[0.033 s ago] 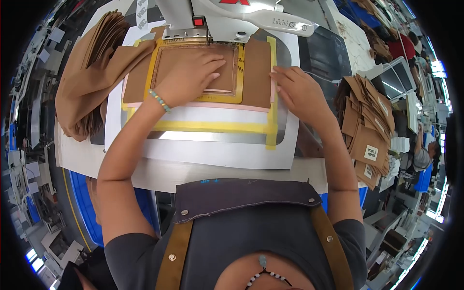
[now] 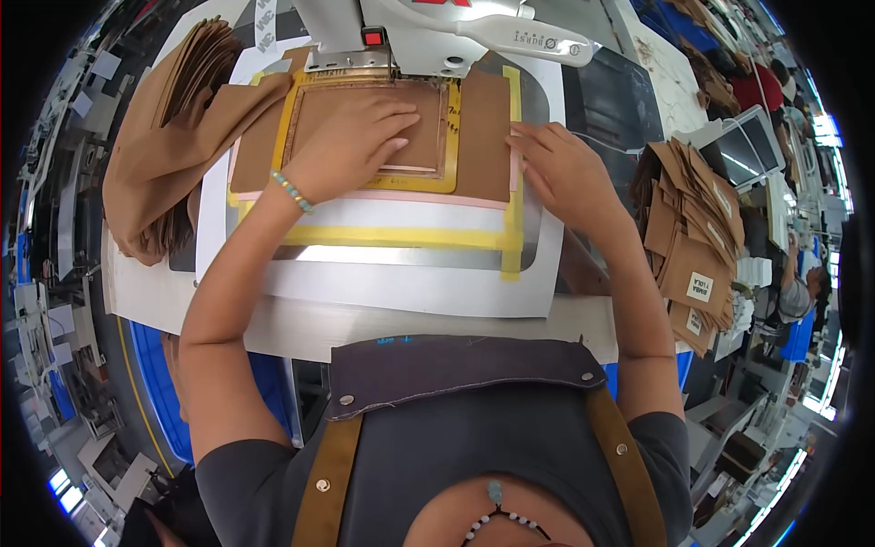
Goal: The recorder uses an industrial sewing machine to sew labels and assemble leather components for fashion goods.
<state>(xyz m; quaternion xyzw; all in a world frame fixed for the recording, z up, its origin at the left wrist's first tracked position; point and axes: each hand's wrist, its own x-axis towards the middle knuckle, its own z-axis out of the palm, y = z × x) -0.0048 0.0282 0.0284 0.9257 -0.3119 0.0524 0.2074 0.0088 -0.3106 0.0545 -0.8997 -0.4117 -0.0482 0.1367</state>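
My left hand (image 2: pixel 351 141) lies flat over a yellow-edged rectangular frame (image 2: pixel 424 184), fingers stretched to the right across the brown material (image 2: pixel 485 137) inside it. The frame sits on top of this brown piece, and a pale pink strip shows along the piece's near edge. At its right edge, my right hand (image 2: pixel 570 178) rests with extended fingers, the tips touching the border beside the yellow tape (image 2: pixel 512 214). Neither hand grips anything visible. Just beyond the frame stands a white sewing machine head (image 2: pixel 419 41); its needle area meets the frame's far side.
A folded pile of brown pieces (image 2: pixel 150 173) leans at the left, one flap reaching toward the frame. Brown pieces with white labels (image 2: pixel 679 246) are stacked at the right. White sheeting (image 2: pixel 410 296) lies under the work. A blue crate (image 2: pixel 155 383) stands below the table, lower left.
My left hand and forearm have shifted very slightly to the left. The right hand keeps its place at the edge.
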